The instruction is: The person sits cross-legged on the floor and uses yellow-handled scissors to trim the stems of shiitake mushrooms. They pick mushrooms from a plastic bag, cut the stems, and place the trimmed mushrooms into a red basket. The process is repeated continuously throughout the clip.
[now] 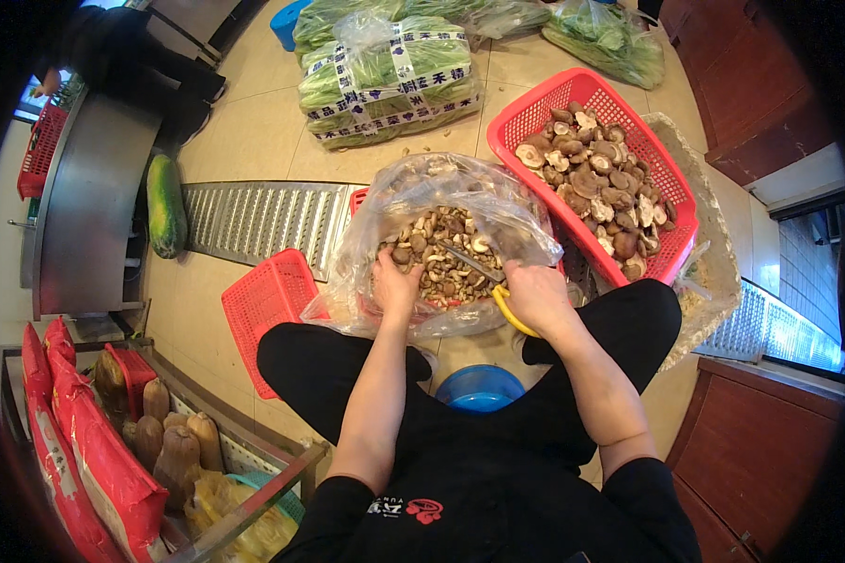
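Note:
In front of me a clear plastic bag (366, 211) stands with its mouth spread wide, filled with shiitake mushrooms and cut stems (445, 274). My right hand (541, 294) grips yellow-handled scissors (510, 310), whose metal blades point left over the mushrooms. At the bag's left side, my left hand (396, 285) reaches in among the mushrooms. A brown mushroom cap (401, 255) lies by its fingertips; whether the fingers hold it cannot be made out. To the right, a red plastic basket (528, 95) contains many shiitake caps (595, 186).
A tilted red basket (264, 292) lies left, near a metal drain grate (260, 214) and a winter melon (165, 207). Bagged green vegetables (394, 84) lie ahead. A blue basin (480, 387) sits between my legs. A rack with squashes (178, 450) stands lower left. Another person (127, 63) stands upper left.

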`<control>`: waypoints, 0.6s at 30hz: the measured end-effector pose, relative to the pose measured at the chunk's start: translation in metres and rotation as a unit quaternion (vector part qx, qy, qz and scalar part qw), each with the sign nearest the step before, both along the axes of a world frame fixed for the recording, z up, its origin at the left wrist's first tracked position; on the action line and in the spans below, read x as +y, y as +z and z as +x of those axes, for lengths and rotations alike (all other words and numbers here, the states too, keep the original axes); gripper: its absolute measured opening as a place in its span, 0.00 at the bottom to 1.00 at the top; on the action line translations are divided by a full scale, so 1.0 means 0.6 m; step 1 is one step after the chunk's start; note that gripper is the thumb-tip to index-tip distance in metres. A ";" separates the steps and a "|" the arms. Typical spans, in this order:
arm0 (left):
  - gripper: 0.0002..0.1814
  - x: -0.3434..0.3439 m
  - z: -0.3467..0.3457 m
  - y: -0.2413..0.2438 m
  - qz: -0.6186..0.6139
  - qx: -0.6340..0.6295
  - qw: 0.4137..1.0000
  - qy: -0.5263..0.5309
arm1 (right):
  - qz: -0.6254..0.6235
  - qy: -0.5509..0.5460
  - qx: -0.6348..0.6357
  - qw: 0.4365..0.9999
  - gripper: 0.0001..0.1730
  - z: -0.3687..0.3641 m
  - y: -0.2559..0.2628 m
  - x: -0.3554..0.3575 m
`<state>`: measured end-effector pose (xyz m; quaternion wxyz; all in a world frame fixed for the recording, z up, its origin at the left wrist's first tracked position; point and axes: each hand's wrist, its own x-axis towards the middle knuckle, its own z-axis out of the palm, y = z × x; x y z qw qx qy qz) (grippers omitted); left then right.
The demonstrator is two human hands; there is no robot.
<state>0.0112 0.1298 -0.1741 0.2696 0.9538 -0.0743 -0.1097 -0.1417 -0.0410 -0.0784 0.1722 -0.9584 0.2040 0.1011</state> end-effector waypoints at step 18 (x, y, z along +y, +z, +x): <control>0.25 -0.003 -0.056 0.051 -0.512 0.249 0.821 0.052 | 0.033 0.020 -0.014 0.999 0.15 0.007 0.004 0.014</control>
